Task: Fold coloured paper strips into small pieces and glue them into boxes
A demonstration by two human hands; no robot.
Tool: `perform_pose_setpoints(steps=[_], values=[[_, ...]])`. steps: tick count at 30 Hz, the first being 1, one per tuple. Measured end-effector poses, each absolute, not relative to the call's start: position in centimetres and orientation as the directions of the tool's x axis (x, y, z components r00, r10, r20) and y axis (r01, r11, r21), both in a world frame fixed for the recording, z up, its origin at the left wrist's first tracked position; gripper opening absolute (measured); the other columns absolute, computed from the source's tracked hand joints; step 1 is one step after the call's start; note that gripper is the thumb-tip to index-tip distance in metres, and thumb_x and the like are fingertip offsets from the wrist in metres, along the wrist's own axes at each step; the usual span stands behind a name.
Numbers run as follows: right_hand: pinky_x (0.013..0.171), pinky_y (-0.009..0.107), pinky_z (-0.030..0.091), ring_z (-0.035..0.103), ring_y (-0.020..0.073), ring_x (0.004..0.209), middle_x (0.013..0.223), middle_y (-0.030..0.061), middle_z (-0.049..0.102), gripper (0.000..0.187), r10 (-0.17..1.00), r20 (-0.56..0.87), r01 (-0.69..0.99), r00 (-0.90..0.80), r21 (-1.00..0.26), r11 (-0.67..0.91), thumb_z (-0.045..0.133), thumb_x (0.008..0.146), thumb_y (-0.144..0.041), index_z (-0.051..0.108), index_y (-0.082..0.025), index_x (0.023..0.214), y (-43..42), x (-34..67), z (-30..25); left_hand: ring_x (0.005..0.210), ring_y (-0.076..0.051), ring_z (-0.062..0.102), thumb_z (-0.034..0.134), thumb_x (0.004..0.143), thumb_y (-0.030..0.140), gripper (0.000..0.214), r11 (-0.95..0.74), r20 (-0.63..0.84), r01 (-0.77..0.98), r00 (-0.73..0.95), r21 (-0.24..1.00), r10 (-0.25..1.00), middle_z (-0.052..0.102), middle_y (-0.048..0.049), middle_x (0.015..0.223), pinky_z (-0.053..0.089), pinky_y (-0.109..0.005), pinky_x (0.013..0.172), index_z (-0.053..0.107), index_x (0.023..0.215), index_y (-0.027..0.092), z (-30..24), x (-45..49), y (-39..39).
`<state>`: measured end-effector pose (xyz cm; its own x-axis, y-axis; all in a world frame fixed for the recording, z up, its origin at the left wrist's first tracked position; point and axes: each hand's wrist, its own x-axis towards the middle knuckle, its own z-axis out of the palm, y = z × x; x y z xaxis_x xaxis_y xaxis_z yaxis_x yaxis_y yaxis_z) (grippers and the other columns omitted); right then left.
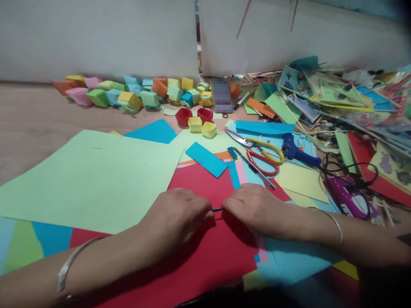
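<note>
Both hands meet low over a sheet of red paper (205, 252). My left hand (178, 214) is closed, its fingertips pinching one end of a thin dark-blue strip (217, 209). At the strip's other end, my right hand (250, 207) pinches it too. Only a short length shows between the fingers, edge-on, so its full shape is hidden. Just beyond the hands lies a flat blue paper rectangle (206, 159). To its right are scissors (257, 147) with yellow and red handles, and a pen (257, 169) beside them.
A large pale green sheet (93, 179) spreads at left. Small red (183, 116) and yellow paper boxes (209, 129) stand ahead, before a row of coloured paper blocks (128, 100). At right lie a blue glue gun (298, 152), a purple device with a black cord (348, 196) and piled craft scraps (340, 94).
</note>
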<state>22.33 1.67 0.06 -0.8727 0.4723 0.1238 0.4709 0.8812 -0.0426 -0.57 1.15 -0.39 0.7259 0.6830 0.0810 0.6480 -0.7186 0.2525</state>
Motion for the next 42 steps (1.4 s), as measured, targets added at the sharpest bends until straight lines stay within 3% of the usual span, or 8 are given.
perform_pose_setpoints(steps=[5,10,16,25,31,36,38,42], values=[[0.049,0.025,0.017,0.039,0.0095,0.051,0.061,-0.0017,0.057,0.012,0.655,-0.202,0.683,-0.728,-0.297,0.667,0.056,0.081,-0.009,0.055,-0.017,0.072,3.2,22.8,1.7,0.053,-0.016,0.059,0.048,0.087,0.028,0.029,-0.58,-0.173,0.73,0.664,0.363,0.728,0.071,-0.0041,0.062,0.034,-0.023,0.051,0.073,0.074,0.019,1.4,-2.0,3.6],[0.052,0.023,0.02,0.032,0.0085,0.052,0.057,-0.0033,0.047,0.024,0.651,-0.199,0.647,-0.732,-0.5,0.575,0.051,0.091,-0.016,0.054,-0.016,0.068,3.8,22.3,2.2,0.048,-0.012,0.05,0.048,0.088,0.036,0.033,-0.468,-0.312,0.708,0.675,0.529,0.669,0.062,0.0011,0.054,0.033,-0.021,0.05,0.073,0.074,0.02,2.8,-3.0,5.5],[0.052,0.024,0.019,0.032,0.0093,0.053,0.057,-0.0034,0.045,0.025,0.668,-0.211,0.664,-0.714,-0.507,0.55,0.05,0.092,-0.017,0.052,-0.016,0.067,3.3,22.0,1.7,0.052,-0.012,0.053,0.051,0.085,0.034,0.029,-0.367,-0.393,0.699,0.674,0.614,0.626,0.063,0.0011,0.057,0.036,-0.02,0.052,0.068,0.067,0.019,2.8,-2.9,6.1],[0.052,0.025,0.021,0.044,0.0117,0.057,0.064,0.001,0.057,0.014,0.789,-0.103,0.763,-0.606,-0.357,0.539,0.048,0.078,-0.006,0.056,-0.016,0.073,2.8,22.5,2.3,0.055,-0.014,0.056,0.051,0.085,0.04,0.033,-0.272,-0.356,0.668,0.645,0.693,0.676,0.066,-0.0002,0.058,0.04,-0.022,0.056,0.063,0.062,0.019,2.7,-3.6,6.7],[0.053,0.028,0.023,0.047,0.0141,0.053,0.059,0.0032,0.058,0.018,0.861,0.251,0.854,-0.443,-0.175,0.49,0.044,0.079,-0.011,0.061,-0.015,0.072,4.0,24.1,1.8,0.051,-0.014,0.051,0.059,0.077,0.042,0.029,-0.232,-0.165,0.775,0.396,0.587,0.903,0.062,0.0003,0.053,0.033,-0.024,0.052,0.065,0.059,0.02,3.2,-4.4,7.8],[0.055,0.031,0.027,0.046,0.0162,0.054,0.053,0.0017,0.054,0.023,0.574,0.629,0.81,-0.525,0.16,0.565,0.044,0.089,-0.01,0.065,-0.013,0.079,3.4,23.0,0.7,0.053,-0.013,0.054,0.067,0.076,0.054,0.038,0.282,-0.423,0.37,0.389,0.885,0.818,0.066,-0.0025,0.057,0.039,-0.023,0.053,0.068,0.066,0.018,2.5,-1.2,4.4],[0.054,0.032,0.026,0.044,0.0165,0.052,0.051,0.0005,0.052,0.019,0.427,0.658,0.741,-0.62,0.314,0.593,0.049,0.09,-0.011,0.067,-0.011,0.084,2.5,22.1,0.4,0.053,-0.014,0.056,0.07,0.073,0.061,0.046,0.531,-0.533,0.151,0.472,0.834,0.703,0.071,-0.0063,0.069,0.041,-0.024,0.049,0.071,0.087,0.016,1.4,0.3,2.4],[0.052,0.034,0.028,0.047,0.017,0.054,0.057,0.0034,0.059,0.019,0.263,0.621,0.573,-0.739,0.373,0.73,0.052,0.092,-0.016,0.068,-0.006,0.094,0.8,21.0,0.0,0.052,-0.012,0.056,0.074,0.073,0.057,0.046,0.634,-0.543,-0.033,0.483,0.772,0.687,0.068,-0.0074,0.065,0.048,-0.026,0.052,0.07,0.068,0.011,-0.4,1.4,0.8]])
